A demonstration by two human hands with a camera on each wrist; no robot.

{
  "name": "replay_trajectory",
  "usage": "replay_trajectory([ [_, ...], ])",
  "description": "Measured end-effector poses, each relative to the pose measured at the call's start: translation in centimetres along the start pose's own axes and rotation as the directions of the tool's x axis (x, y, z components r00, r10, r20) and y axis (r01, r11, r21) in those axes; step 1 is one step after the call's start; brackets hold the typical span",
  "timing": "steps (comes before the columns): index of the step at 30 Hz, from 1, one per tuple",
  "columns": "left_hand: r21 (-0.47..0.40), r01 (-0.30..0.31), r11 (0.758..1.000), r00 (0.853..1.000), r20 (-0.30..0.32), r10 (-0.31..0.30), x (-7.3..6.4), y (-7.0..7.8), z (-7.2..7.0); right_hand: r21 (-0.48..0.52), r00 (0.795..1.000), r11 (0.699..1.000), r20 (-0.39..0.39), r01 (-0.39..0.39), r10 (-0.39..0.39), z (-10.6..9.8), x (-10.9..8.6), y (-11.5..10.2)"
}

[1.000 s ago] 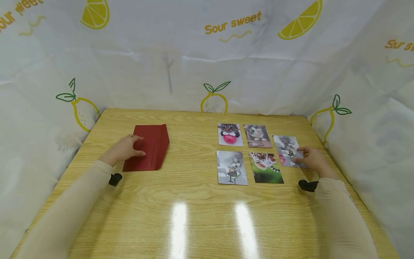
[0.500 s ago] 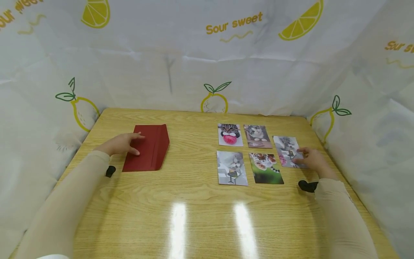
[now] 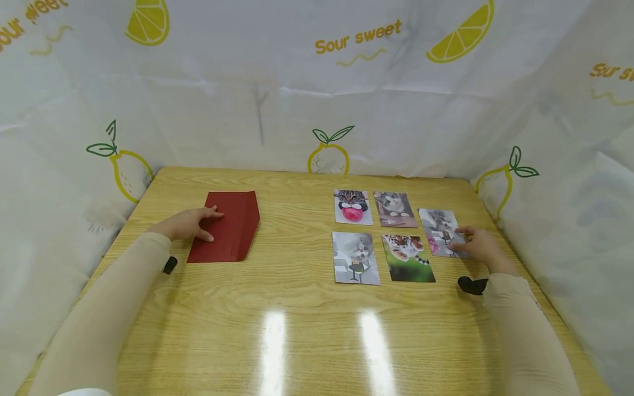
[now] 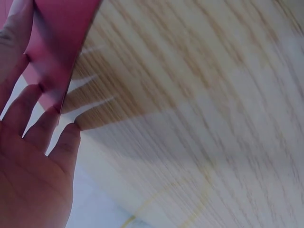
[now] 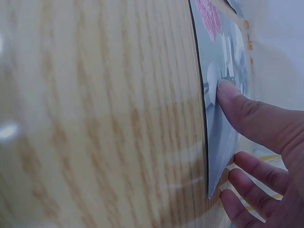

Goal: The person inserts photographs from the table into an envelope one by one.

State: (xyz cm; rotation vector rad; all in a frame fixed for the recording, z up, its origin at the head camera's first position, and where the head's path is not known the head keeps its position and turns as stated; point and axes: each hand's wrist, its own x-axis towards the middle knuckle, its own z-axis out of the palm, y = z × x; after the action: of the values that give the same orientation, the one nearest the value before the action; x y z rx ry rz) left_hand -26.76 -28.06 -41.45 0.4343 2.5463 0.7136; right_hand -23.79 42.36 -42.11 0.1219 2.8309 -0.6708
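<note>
On the left of the table lies a red envelope (image 3: 223, 228) with its pointed flap to the right. My left hand (image 3: 185, 224) rests over its left edge, thumb and index finger spread on the paper. In the left wrist view the other fingers (image 4: 31, 111) lie loosely along the envelope's edge (image 4: 57, 61). Far right, my right hand (image 3: 479, 246) touches the right side of a grey cat photo card (image 3: 438, 225) with pink flowers. The right wrist view has the thumb (image 5: 230, 92) on the card's face, with several fingers just beyond its corner.
Four other cards stand in two rows left of the right hand: a cat with a pink ball (image 3: 352, 213), a white-and-grey cat (image 3: 395, 206), a grey cat picture (image 3: 354, 264) and a tiger cub (image 3: 407, 269). A lemon-print white curtain (image 3: 223, 110) encloses the wooden table (image 3: 297, 308).
My left hand has shifted slightly left on the envelope, and its thumb and fingers have spread a little. The right hand and the cards stay in place.
</note>
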Motion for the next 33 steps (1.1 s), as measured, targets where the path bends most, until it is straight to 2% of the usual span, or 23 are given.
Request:
replay_trajectory([
  [9, 0.056, 0.002, 0.998, 1.0, -0.017, -0.001, 0.19, 0.15, 0.08, 0.004, 1.0, 1.0, 0.008, 0.003, -0.003, -0.12, 0.01, -0.01],
  [24, 0.079, 0.002, 0.997, 1.0, -0.017, -0.001, 0.29, 0.33, 0.01, 0.013, 1.0, 1.0, 0.01, -0.009, 0.009, -0.04, -0.13, -0.14],
  [33, 0.113, -0.032, 0.993, 0.999, -0.027, 0.035, 0.68, 0.95, 0.4, 0.007, 1.0, 1.0, 0.004, -0.012, 0.012, 0.01, -0.03, -0.04],
])
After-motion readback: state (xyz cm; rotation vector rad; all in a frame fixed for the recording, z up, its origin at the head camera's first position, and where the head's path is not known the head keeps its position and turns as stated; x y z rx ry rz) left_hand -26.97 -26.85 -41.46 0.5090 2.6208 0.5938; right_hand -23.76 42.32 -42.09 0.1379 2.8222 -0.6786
